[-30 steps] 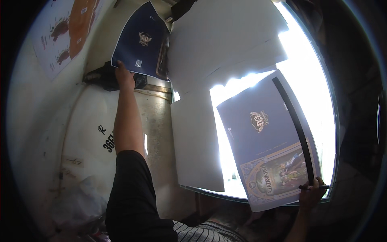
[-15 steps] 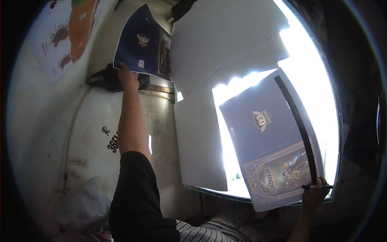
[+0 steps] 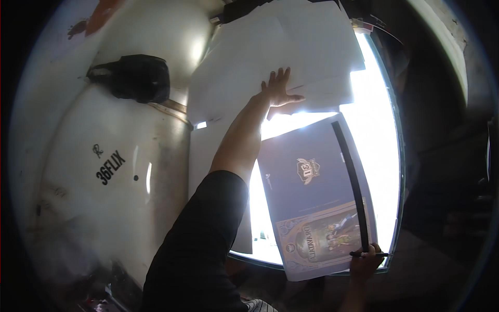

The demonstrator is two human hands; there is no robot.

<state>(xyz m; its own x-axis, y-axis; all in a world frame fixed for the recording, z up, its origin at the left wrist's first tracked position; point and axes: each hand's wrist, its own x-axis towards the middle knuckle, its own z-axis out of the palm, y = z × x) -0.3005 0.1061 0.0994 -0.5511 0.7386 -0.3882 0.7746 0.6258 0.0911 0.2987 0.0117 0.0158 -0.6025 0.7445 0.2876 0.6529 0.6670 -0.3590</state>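
My left hand point(image 3: 280, 92) reaches far across, fingers spread over the white paper sheets point(image 3: 312, 47) that overlap on a brightly lit glass panel point(image 3: 371, 93). Nothing is in its grip. At the near right, my right hand point(image 3: 366, 264) has a dark marker pen point(image 3: 382, 255) held crosswise in its fingers. It is at the lower end of a long black strip point(image 3: 349, 166) lying along the right side of a printed cover sheet point(image 3: 296, 145). That sheet is dark blue with a badge and a picture panel, and light shines through it from beneath.
To the left is a pale, marked surface point(image 3: 119, 208) with a black plastic bag point(image 3: 138, 78) on it. A printed sheet in orange and white point(image 3: 99, 18) shows at the far left. Dark objects point(image 3: 239, 10) lie behind the white sheets.
My left hand has let go of the dark blue printed sheet it held at the far left and moved right onto the white sheets. That sheet no longer shows there. My right hand keeps the pen.
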